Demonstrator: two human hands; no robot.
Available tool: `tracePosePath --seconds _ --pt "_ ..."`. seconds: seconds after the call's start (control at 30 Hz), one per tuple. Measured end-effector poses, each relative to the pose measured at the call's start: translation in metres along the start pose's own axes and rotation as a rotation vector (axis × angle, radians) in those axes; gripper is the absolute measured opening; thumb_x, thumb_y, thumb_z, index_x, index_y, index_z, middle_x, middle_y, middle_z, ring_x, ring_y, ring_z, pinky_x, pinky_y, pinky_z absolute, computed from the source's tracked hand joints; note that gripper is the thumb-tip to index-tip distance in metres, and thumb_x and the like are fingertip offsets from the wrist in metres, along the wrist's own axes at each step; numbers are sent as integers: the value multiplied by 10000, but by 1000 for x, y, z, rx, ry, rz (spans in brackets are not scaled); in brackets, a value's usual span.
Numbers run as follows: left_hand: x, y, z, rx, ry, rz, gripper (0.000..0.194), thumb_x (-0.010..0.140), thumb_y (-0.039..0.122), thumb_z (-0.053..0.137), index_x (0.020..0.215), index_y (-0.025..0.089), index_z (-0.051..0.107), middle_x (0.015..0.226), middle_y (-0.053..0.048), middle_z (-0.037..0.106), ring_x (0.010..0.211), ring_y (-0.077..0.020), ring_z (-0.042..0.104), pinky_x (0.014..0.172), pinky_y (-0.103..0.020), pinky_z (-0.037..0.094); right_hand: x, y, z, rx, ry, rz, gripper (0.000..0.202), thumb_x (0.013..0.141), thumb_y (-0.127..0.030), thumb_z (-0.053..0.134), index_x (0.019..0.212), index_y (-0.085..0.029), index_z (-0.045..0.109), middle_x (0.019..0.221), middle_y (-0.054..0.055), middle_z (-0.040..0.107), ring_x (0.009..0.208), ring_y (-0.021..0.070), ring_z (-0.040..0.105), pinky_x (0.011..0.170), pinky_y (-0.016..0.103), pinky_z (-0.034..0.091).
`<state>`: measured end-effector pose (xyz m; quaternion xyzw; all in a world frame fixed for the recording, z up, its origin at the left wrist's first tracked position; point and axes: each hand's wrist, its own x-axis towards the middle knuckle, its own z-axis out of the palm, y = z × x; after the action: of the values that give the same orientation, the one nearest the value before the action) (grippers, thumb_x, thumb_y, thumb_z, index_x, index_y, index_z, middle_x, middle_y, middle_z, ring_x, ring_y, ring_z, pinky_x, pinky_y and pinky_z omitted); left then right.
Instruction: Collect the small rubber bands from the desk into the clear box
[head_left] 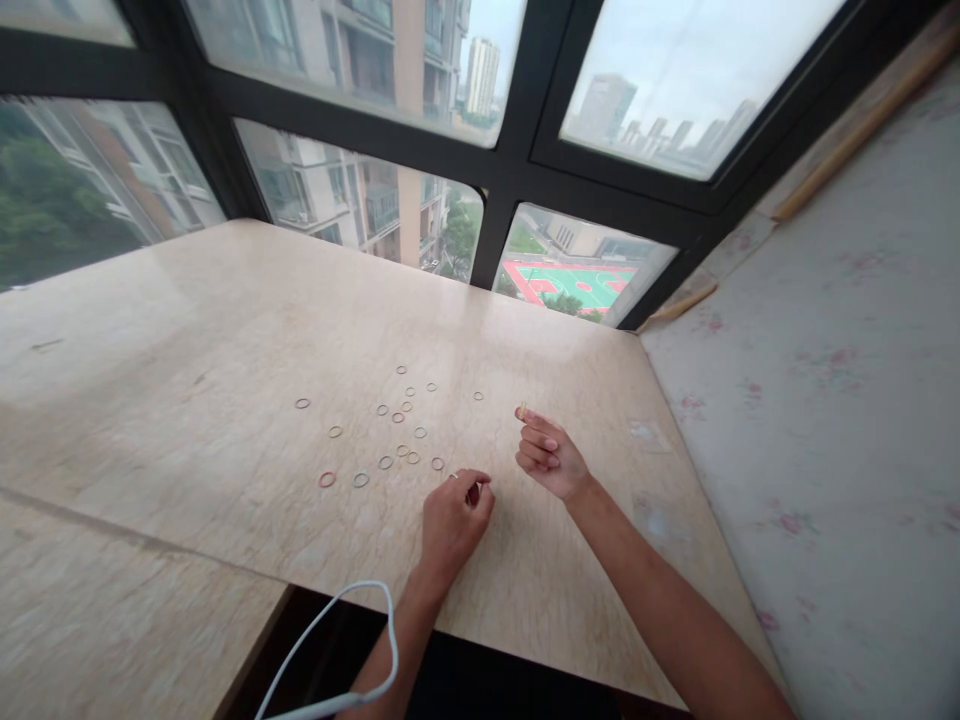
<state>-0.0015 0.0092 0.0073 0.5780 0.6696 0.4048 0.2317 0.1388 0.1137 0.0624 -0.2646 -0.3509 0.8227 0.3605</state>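
Note:
My right hand is raised above the tabletop on the right. Its index finger points left, the other fingers are curled in, and a small yellow band is at the fingertip. My left hand hovers low over or rests on the table, its fingers curled towards the thumb. A dark reddish patch shows between them, too small to name. Several thin coloured bands lie scattered to the left, among them a red band, a dark band and a grey-green band. One band lies just beyond my left hand.
The beige marble-patterned tabletop runs up to dark-framed windows. A wall with floral paper borders it on the right. A white cable loops across my left forearm, near the table's front edge.

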Motion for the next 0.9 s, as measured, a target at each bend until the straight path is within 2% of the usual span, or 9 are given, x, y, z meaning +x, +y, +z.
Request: tracePosePath --seconds 0.13,0.23,0.3,0.47,0.67,0.73,0.8,0.9 --pt "2 -1 -1 -34 12 -12 179 803 221 514 863 194 680 750 -18 689 666 -160 611 651 -277 425 -29 -1 -4 222 -43 -9 155 828 -229 629 876 -209 483 406 -181 208 320 41 31 334 156 149" --pt "3 -1 -2 -58 23 -32 189 804 258 516 856 200 688 759 -19 697 657 -163 619 644 -277 444 -53 2 -9 215 -9 -38 178 822 -257 649 883 -211 489 390 -184 217 314 38 30 334 162 141" --pt "4 0 -3 -75 25 -54 201 805 294 518 846 204 693 754 -17 700 648 -165 622 637 -278 456 -73 3 -13 140 57 -58 210 808 -294 670 880 -211 491 376 -185 243 309 35 49 335 167 137" --pt "6 3 -4 -84 29 -96 243 781 363 529 848 204 700 787 -25 715 668 -184 643 651 -291 487 -132 -5 -38 -137 368 -142 292 786 -421 679 835 -226 467 361 -179 260 297 30 107 336 173 140" --pt "9 4 -4 -22 26 -127 282 744 426 549 839 212 707 736 -19 709 649 -199 640 622 -294 488 -196 -24 -95 -544 842 -289 376 766 -523 662 892 -213 489 396 -135 377 331 52 242 346 180 141" --pt "8 5 -4 -5 29 -134 277 737 420 556 836 211 709 725 -17 704 639 -195 636 624 -290 489 -206 -26 -110 -713 927 -270 376 786 -543 621 900 -209 492 401 -116 415 337 69 295 353 187 177" --pt "8 6 -4 3 34 -143 272 737 413 559 839 210 709 737 -18 706 648 -193 640 639 -289 495 -209 -27 -121 -877 958 -225 339 829 -535 554 898 -207 499 419 -96 447 347 87 345 372 201 226" --pt "7 6 -4 6 45 -145 267 746 404 562 855 209 709 778 -21 715 690 -196 652 664 -287 503 -204 -29 -129 -1187 989 -152 265 888 -449 460 900 -199 545 459 -53 516 398 124 457 435 231 297"
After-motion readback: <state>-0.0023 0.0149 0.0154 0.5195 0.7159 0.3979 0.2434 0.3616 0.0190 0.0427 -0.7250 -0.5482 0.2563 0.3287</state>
